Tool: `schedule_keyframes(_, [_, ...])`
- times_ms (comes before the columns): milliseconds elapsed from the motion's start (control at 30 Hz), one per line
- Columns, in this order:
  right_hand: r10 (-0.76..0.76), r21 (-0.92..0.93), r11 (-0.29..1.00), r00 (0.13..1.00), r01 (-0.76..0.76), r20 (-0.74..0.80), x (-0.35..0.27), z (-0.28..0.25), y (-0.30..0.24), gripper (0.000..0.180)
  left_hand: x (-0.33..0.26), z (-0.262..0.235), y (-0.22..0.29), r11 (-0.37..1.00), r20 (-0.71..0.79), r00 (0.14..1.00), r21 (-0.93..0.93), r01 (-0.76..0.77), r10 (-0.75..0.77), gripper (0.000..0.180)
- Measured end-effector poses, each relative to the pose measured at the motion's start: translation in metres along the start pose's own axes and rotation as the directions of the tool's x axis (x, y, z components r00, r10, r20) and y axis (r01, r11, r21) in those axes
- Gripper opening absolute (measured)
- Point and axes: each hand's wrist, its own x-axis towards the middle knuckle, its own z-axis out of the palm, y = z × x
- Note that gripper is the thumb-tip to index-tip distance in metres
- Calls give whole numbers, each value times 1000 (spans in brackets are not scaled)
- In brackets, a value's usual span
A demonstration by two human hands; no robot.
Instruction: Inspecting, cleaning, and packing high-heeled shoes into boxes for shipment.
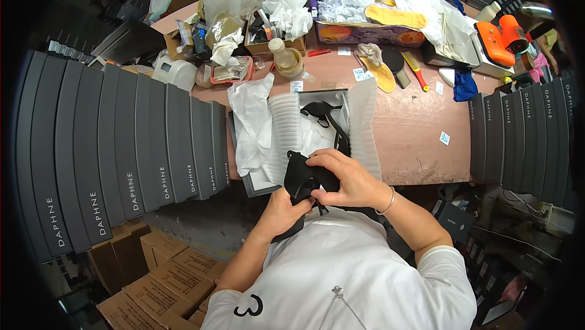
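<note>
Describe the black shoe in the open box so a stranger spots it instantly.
On the pink table, find the open grey box at the near edge. The black shoe lies in its far right part, between two white ribbed sheets. Unlike the other shoe, held by left hand and right hand, nothing grips it.

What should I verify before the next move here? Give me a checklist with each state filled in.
1. Left hand on the black shoe: ok, gripping it from the near left side.
2. Right hand on the same shoe: ok, thumb and fingers on its right side.
3. Box open on the table: ok.
4. Other shoe inside the box: ok, toward the far right.
5. Box opening free of packing: not ok, white paper overlaps its left side.
6. Held shoe's strap fastened: cannot tell, fingers cover it.
</note>
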Motion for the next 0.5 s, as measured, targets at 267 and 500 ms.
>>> schedule_keyframes(267, [-10, 33, 999, 999, 9, 35, 0, -1, 9, 39, -1, 0, -3, 1000, -7, 1000, 17, -12, 12, 18])
schedule_keyframes(500, [-9, 24, 1000, 997, 7, 70, 1, -4, 10, 40, 0, -1, -3, 997, -2, 1000, 81, 2, -2, 17])
